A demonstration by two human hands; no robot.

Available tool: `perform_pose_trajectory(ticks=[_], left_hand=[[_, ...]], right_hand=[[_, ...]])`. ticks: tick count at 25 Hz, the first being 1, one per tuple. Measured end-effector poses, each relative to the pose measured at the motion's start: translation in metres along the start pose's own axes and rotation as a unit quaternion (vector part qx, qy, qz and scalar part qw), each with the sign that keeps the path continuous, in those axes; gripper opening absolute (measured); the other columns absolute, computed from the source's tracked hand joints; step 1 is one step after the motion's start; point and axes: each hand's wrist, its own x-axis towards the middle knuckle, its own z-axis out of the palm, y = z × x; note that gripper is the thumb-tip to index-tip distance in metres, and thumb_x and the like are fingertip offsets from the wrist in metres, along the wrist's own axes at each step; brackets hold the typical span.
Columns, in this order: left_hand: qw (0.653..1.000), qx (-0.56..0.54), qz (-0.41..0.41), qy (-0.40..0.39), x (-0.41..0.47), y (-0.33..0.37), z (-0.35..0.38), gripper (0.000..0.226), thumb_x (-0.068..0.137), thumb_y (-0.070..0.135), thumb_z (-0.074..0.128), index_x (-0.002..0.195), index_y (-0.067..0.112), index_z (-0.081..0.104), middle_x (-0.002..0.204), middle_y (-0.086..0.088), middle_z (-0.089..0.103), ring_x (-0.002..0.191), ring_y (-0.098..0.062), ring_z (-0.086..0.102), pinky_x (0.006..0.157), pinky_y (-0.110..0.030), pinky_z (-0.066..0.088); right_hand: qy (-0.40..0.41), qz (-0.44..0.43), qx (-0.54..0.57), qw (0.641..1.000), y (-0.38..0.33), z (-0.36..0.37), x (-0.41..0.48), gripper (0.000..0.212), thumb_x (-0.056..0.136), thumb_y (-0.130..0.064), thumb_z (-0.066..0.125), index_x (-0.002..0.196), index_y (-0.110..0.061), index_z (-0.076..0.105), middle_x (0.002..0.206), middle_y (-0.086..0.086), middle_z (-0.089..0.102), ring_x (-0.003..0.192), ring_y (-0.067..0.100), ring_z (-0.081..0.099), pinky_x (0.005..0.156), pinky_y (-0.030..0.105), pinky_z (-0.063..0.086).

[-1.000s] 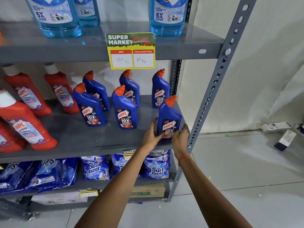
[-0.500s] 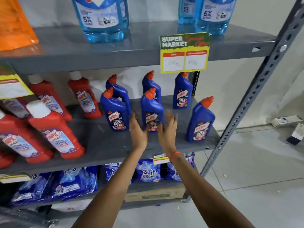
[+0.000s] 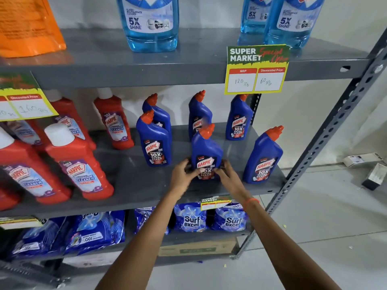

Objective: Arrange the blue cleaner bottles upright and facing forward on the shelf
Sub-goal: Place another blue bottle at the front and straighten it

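Several blue cleaner bottles with orange caps stand upright on the grey middle shelf (image 3: 134, 185). The front middle bottle (image 3: 206, 149) is gripped at its base from both sides: my left hand (image 3: 184, 174) on its left, my right hand (image 3: 229, 177) on its right. Its label faces forward. Another front bottle (image 3: 264, 155) stands at the right end near the shelf edge, and one (image 3: 155, 141) stands to the left. Three more blue bottles (image 3: 238, 118) line the back row, partly hidden.
Red bathroom cleaner bottles (image 3: 79, 164) fill the shelf's left half. Light blue glass-cleaner bottles (image 3: 149, 21) stand on the shelf above, with a yellow price tag (image 3: 256, 70) hanging from its edge. Detergent packets (image 3: 191, 219) lie below. A grey perforated upright (image 3: 326, 139) bounds the right side.
Both hands, open beside the middle front bottle half a second ago, have closed on its base. One second ago they held the right-end bottle. The view has shifted left.
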Motion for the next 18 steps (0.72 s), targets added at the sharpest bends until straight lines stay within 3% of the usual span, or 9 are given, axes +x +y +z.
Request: perform_pose_trajectory(ticks=[3, 6, 9, 12, 15, 18], left_hand=[[0.999, -0.037, 0.007, 0.006, -0.021, -0.004, 0.009, 0.047, 0.073, 0.015, 0.075, 0.116, 0.007, 0.058, 0.110, -0.008, 0.068, 0.100, -0.018, 0.064, 0.088, -0.029, 0.053], [0.999, -0.052, 0.003, 0.016, -0.030, 0.002, 0.014, 0.047, 0.074, 0.013, 0.074, 0.118, 0.006, 0.058, 0.104, 0.000, 0.065, 0.093, -0.011, 0.063, 0.077, -0.010, 0.051], [0.997, -0.067, -0.004, 0.027, -0.035, 0.006, 0.018, 0.047, 0.075, 0.014, 0.074, 0.118, 0.007, 0.057, 0.103, 0.002, 0.064, 0.087, 0.003, 0.060, 0.072, -0.005, 0.049], [0.997, -0.072, -0.009, 0.030, -0.037, 0.010, 0.021, 0.045, 0.076, 0.013, 0.073, 0.118, 0.007, 0.057, 0.103, 0.001, 0.064, 0.088, 0.005, 0.059, 0.072, -0.005, 0.049], [0.997, -0.067, -0.010, 0.026, -0.038, 0.009, 0.021, 0.047, 0.076, 0.015, 0.073, 0.119, 0.010, 0.055, 0.107, 0.000, 0.064, 0.100, -0.013, 0.063, 0.078, -0.009, 0.050], [0.999, -0.043, -0.016, 0.017, -0.038, 0.009, 0.018, 0.060, 0.076, 0.024, 0.073, 0.129, 0.014, 0.047, 0.127, -0.005, 0.060, 0.120, -0.019, 0.055, 0.099, -0.032, 0.047]], right_hand=[[-0.004, -0.026, 0.016, 1.000, 0.012, -0.004, -0.018, 0.031, 0.093, -0.012, 0.045, 0.123, -0.019, 0.044, 0.110, 0.003, 0.059, 0.100, 0.014, 0.057, 0.075, 0.012, 0.047], [0.001, -0.043, 0.016, 0.999, 0.015, -0.007, -0.024, 0.028, 0.093, -0.012, 0.045, 0.118, -0.024, 0.045, 0.109, 0.003, 0.059, 0.096, 0.013, 0.057, 0.075, 0.007, 0.047], [0.006, -0.049, 0.020, 0.999, 0.015, -0.006, -0.024, 0.028, 0.093, -0.010, 0.044, 0.117, -0.024, 0.045, 0.109, 0.002, 0.058, 0.094, 0.008, 0.056, 0.072, 0.000, 0.044], [0.013, -0.058, 0.024, 0.998, 0.016, -0.006, -0.025, 0.028, 0.093, -0.008, 0.043, 0.119, -0.020, 0.046, 0.111, 0.004, 0.057, 0.099, 0.014, 0.055, 0.075, 0.004, 0.047], [0.018, -0.050, 0.034, 0.998, 0.015, -0.004, -0.025, 0.029, 0.092, -0.009, 0.044, 0.121, -0.015, 0.045, 0.111, 0.004, 0.056, 0.104, 0.020, 0.054, 0.079, 0.012, 0.050], [0.134, -0.082, -0.003, 0.988, 0.009, 0.008, -0.033, 0.044, 0.088, -0.030, 0.043, 0.130, -0.016, 0.040, 0.125, 0.006, 0.048, 0.118, 0.020, 0.048, 0.100, 0.034, 0.044]])
